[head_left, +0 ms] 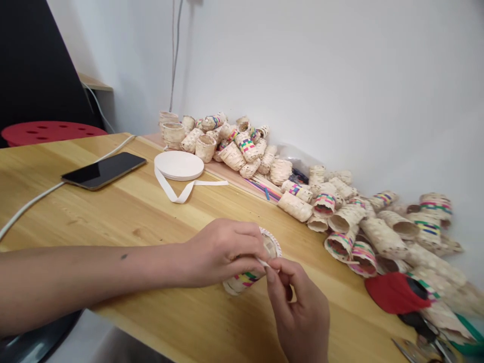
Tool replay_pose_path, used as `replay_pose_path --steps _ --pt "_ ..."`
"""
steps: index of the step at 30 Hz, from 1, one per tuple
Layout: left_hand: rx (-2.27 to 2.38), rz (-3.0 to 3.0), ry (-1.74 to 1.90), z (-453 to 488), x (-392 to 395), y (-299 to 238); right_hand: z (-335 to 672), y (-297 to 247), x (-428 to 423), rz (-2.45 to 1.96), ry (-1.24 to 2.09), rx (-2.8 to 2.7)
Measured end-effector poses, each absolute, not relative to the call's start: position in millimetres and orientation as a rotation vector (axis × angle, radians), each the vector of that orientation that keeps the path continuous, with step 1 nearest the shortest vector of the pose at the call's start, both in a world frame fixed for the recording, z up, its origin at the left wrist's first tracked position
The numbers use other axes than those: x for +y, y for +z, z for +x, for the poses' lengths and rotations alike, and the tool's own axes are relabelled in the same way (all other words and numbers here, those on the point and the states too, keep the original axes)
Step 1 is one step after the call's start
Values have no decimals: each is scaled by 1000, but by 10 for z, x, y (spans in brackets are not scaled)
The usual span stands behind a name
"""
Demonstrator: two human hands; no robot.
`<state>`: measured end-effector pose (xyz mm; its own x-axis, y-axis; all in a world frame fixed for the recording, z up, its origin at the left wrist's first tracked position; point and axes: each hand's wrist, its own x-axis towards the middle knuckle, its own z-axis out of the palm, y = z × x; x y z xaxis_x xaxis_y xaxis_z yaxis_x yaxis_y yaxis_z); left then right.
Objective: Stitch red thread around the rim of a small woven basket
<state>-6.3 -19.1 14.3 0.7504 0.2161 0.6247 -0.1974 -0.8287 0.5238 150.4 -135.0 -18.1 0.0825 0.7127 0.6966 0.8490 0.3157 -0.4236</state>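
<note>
Your left hand [223,252] is wrapped around a little woven basket [249,269] at the table's [124,217] near edge, right hand [298,307] pinching its white strip [262,262], with the basket pile [340,212], tape roll [179,165] and phone [104,170] sitting well behind.

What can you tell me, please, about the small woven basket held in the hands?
The small woven basket is a pale straw-like cylinder with a band of pink, green and yellow. It lies tilted, open mouth up and rightward, just above the light wooden table. The left hand wraps it; the right hand pinches a thin white strip at its rim.
</note>
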Motion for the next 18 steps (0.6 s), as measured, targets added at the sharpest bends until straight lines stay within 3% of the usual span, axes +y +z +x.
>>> replay_pose_path --steps 6,18 --pt "293 2167 915 -41 -116 123 1559 -186 -1373 -1560 38 -1430" --pt "316 2110 957 -33 -90 96 1551 -95 -1439 -1651 -80 -1476"
